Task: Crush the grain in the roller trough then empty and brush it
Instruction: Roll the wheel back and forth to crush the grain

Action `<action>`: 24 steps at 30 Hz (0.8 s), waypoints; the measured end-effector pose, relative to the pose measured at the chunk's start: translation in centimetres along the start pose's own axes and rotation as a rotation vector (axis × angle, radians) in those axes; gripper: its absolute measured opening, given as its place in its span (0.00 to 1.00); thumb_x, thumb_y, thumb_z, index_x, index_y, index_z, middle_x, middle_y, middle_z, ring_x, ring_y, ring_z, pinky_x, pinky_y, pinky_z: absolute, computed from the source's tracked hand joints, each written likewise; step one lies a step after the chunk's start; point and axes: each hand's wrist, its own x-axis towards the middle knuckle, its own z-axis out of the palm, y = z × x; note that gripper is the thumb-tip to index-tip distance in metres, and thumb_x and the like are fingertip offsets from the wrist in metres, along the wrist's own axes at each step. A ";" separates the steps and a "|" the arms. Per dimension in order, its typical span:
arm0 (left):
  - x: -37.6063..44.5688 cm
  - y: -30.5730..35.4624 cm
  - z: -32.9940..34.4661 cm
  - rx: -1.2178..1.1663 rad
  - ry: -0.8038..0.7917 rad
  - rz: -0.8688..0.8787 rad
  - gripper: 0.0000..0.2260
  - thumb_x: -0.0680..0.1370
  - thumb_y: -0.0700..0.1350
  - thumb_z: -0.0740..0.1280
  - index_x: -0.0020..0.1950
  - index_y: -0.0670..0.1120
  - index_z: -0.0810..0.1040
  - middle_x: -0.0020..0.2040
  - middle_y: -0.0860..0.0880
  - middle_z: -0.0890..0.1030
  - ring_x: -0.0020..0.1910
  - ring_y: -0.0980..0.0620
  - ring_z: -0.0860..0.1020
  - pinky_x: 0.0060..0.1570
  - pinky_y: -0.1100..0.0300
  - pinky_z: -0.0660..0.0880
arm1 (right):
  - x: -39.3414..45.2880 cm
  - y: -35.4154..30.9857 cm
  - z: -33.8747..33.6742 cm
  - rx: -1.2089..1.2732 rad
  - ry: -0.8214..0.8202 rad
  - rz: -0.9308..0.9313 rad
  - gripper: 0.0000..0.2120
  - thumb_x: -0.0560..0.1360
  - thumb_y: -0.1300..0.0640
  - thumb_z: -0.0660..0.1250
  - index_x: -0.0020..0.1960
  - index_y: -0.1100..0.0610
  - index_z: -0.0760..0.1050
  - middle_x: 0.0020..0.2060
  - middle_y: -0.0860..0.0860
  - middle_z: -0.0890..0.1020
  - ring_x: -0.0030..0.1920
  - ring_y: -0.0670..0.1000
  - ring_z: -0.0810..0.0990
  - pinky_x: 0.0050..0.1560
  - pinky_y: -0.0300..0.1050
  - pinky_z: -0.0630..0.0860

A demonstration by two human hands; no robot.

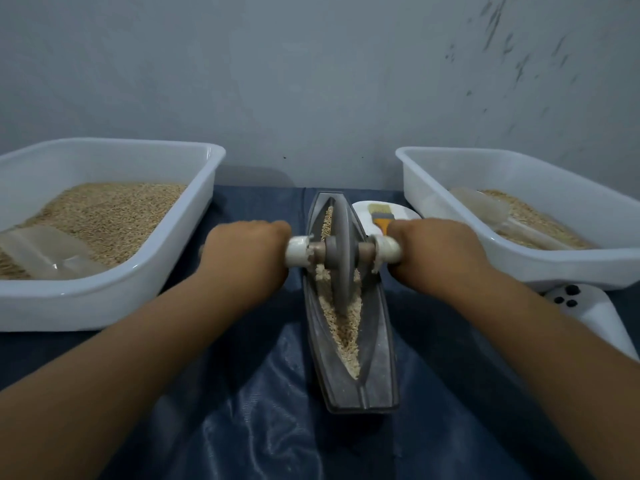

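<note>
Both hands, left (pixel 242 252) and right (pixel 438 249), are wrapped around the roller (pixel 341 252) handles (wheel sits upright in the grain (pixel 341 323)). Trough (pixel 375 344) is mid-bench, brush (pixel 379 216) at its 1 o'clock.

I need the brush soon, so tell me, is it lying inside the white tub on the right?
No, the brush lies on a small white plate behind the trough, outside the right tub.

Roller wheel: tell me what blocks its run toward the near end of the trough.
Nothing solid. Only crushed grain lies in the trough ahead of the roller wheel, which the left hand and right hand hold by its handles.
</note>
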 end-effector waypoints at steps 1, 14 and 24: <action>-0.9 0.2 -0.7 -0.004 -0.023 0.005 0.09 0.72 0.49 0.67 0.41 0.54 0.66 0.32 0.54 0.70 0.32 0.53 0.72 0.35 0.57 0.73 | -1.3 0.0 -0.7 0.019 -0.037 0.000 0.09 0.69 0.53 0.64 0.36 0.49 0.63 0.29 0.46 0.70 0.29 0.49 0.70 0.27 0.41 0.59; -1.8 0.5 -2.0 -0.021 -0.084 -0.013 0.10 0.72 0.50 0.68 0.41 0.56 0.66 0.33 0.55 0.71 0.33 0.54 0.72 0.36 0.58 0.71 | -2.6 -0.1 -1.8 0.049 -0.100 0.021 0.09 0.69 0.51 0.65 0.36 0.48 0.66 0.30 0.45 0.72 0.32 0.48 0.72 0.28 0.41 0.62; 5.6 -0.5 0.9 0.008 0.010 -0.068 0.10 0.73 0.45 0.67 0.43 0.52 0.66 0.36 0.50 0.71 0.37 0.47 0.73 0.41 0.52 0.75 | 6.0 0.6 2.0 0.021 0.096 0.046 0.14 0.63 0.57 0.67 0.33 0.50 0.60 0.26 0.46 0.66 0.27 0.49 0.65 0.28 0.41 0.51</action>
